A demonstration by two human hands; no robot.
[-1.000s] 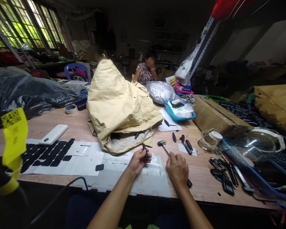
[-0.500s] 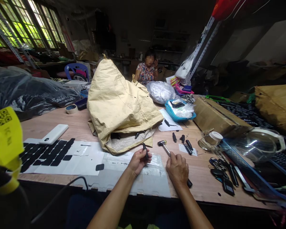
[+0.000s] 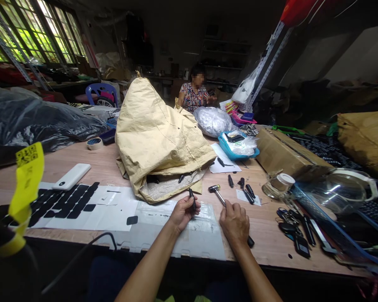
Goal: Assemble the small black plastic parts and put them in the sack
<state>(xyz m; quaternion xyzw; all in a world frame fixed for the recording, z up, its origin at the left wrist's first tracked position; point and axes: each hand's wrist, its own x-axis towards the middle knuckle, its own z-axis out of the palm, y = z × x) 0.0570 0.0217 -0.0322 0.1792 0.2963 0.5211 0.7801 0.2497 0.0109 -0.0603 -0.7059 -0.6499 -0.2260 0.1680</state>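
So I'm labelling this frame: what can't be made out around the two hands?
Head view only:
- Small black part: mostly wrapped by the left hand; shape unclear.
- Hammer: the right hand covers most of its handle.
- Sack contents: hidden by its folds.
- Black pieces beyond: too small to identify.

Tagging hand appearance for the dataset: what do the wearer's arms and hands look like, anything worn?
Both forearms are bare up to the bottom edge of the picture: no sleeves in view. The left hand and right hand carry no gloves. No watch, bracelet or markings show on either wrist; rings cannot be made out.
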